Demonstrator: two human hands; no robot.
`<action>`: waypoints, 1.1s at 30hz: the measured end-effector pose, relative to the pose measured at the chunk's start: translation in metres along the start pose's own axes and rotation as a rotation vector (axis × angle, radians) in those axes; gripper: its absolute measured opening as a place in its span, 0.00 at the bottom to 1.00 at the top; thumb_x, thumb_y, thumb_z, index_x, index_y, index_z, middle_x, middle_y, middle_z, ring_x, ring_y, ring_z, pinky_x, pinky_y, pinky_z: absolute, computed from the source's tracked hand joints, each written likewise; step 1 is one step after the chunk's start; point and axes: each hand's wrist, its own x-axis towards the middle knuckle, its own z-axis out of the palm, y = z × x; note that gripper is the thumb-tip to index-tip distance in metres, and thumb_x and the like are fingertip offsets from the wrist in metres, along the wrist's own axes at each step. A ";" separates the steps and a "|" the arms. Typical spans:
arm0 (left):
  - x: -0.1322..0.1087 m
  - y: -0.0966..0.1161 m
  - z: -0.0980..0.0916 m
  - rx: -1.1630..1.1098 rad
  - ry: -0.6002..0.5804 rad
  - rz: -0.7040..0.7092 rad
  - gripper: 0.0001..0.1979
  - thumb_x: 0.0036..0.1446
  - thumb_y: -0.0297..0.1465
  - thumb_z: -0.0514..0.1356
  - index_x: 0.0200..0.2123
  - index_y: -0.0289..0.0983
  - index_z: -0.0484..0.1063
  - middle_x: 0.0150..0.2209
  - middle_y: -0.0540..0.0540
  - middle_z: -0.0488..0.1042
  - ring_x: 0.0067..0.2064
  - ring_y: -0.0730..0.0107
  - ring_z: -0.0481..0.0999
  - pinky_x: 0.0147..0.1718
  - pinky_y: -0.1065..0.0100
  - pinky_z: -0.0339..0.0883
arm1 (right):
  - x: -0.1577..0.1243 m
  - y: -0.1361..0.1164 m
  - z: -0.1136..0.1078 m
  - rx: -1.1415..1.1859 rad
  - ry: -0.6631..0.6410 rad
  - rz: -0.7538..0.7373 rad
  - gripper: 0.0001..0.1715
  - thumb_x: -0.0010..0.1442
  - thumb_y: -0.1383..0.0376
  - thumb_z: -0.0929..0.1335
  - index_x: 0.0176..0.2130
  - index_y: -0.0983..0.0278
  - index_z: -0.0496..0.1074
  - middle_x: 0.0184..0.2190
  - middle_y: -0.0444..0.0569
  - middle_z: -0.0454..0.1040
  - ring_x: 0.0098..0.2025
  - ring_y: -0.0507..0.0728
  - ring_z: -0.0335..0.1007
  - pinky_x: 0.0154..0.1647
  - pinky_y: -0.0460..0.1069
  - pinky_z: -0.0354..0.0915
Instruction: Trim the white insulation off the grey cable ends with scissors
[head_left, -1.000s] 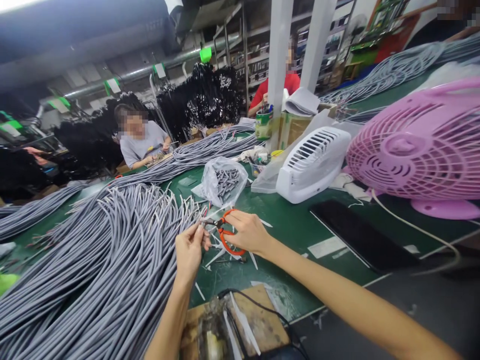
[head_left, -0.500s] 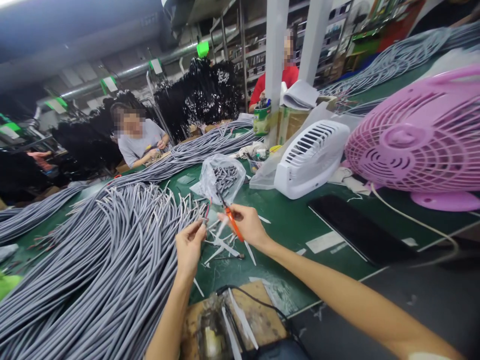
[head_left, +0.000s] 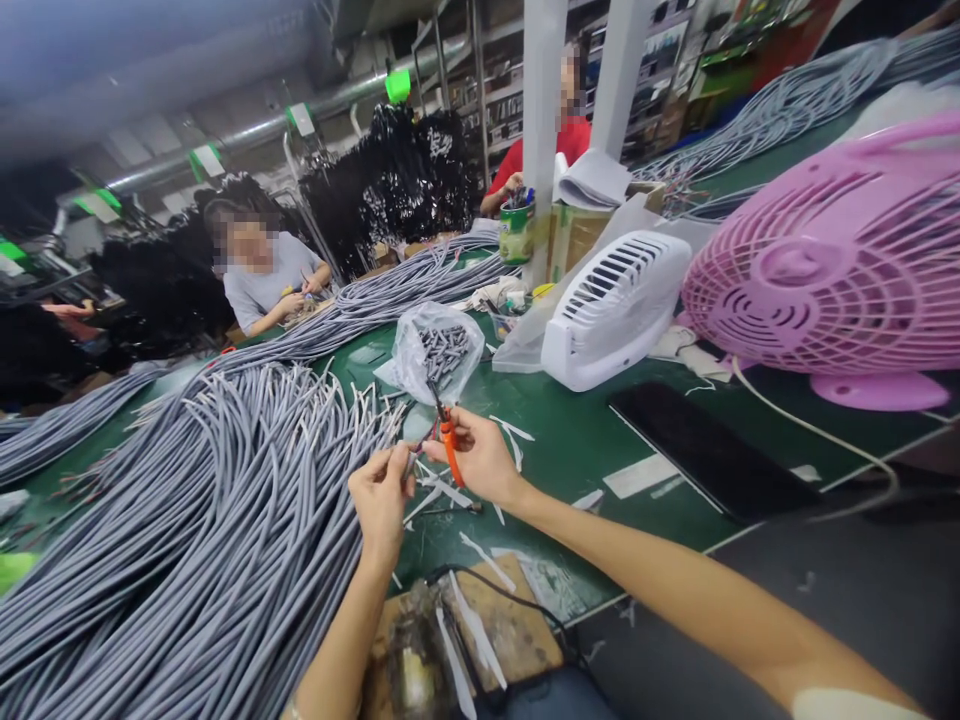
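Has a broad grey duct-like form at upper left, with a silvery pipe slanting beneath. Includes two white posts at upper centre, with metal shelving behind them, and a green-topped worktable spanning the frame's middle.

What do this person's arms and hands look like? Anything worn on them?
The left hand and right hand are gloveless, with no rings or watch that I can see. The left forearm and right forearm are slim and uncovered, with no cables or visible markings. At the lower right edge, a pale covering, probably a sleeve, shows on the right arm.
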 end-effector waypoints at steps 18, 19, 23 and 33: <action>0.004 0.012 -0.002 -0.130 -0.154 -0.286 0.23 0.31 0.46 0.67 0.22 0.30 0.74 0.13 0.59 0.52 0.14 0.88 0.45 0.13 0.78 0.36 | -0.008 -0.007 0.002 -0.149 0.050 -0.067 0.19 0.42 0.56 0.72 0.22 0.63 0.61 0.20 0.42 0.67 0.23 0.50 0.62 0.24 0.44 0.59; 0.004 0.013 -0.001 -0.124 -0.152 -0.278 0.23 0.31 0.46 0.68 0.22 0.29 0.74 0.13 0.59 0.52 0.15 0.88 0.45 0.14 0.78 0.36 | -0.008 -0.007 0.002 -0.142 0.045 -0.065 0.19 0.42 0.56 0.72 0.22 0.63 0.61 0.20 0.42 0.67 0.22 0.50 0.61 0.23 0.44 0.59; 0.004 0.011 -0.001 -0.148 -0.106 -0.247 0.19 0.28 0.41 0.70 0.20 0.30 0.74 0.13 0.56 0.59 0.15 0.86 0.52 0.14 0.78 0.44 | -0.006 -0.006 0.003 -0.097 0.046 -0.045 0.19 0.41 0.57 0.72 0.22 0.63 0.60 0.19 0.41 0.64 0.21 0.49 0.59 0.23 0.44 0.58; 0.005 0.007 -0.003 -0.207 -0.030 -0.276 0.17 0.33 0.38 0.68 0.23 0.32 0.70 0.16 0.53 0.67 0.14 0.81 0.61 0.12 0.77 0.51 | -0.005 -0.006 0.003 -0.089 0.044 -0.030 0.21 0.40 0.55 0.73 0.21 0.64 0.60 0.17 0.39 0.61 0.20 0.47 0.55 0.21 0.43 0.55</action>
